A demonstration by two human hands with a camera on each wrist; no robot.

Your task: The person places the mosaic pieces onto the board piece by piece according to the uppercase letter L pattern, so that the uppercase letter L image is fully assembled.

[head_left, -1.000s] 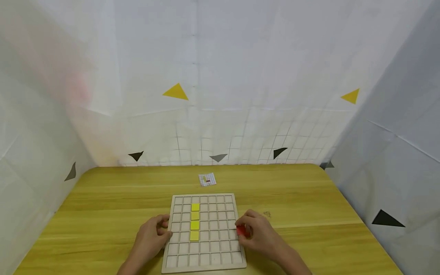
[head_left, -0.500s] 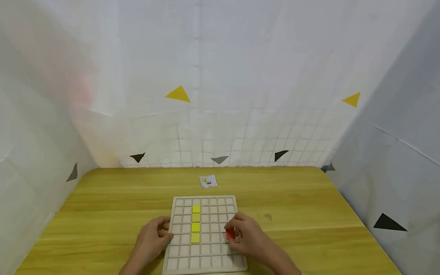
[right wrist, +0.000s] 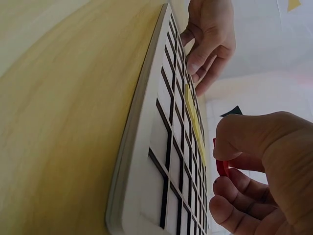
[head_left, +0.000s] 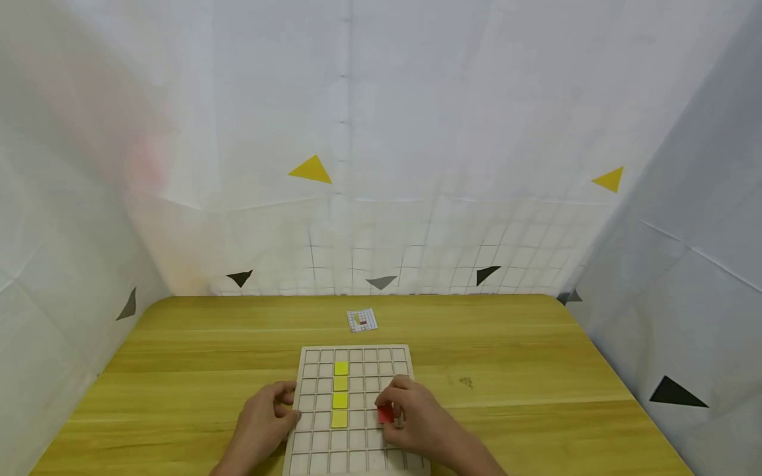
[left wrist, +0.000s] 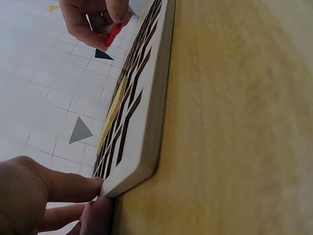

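Note:
A pale wooden grid board lies on the table, with several yellow square tiles in one column of its cells. My left hand holds the board's left edge; in the left wrist view the thumb rests on its rim and the fingers lie at its side. Between thumb and fingers, my right hand pinches a red square tile over the right half of the board. The right wrist view shows this red tile held above the grid, partly hidden by the fingers.
A small printed card with a grid and coloured marks lies behind the board on the wood-grain table. White sheeting with yellow, black and grey triangles encloses the back and sides.
My right hand has moved left with the red tile, from beside the board's right edge to over its cells. The left hand stays at the left edge. The head view has shifted slightly.

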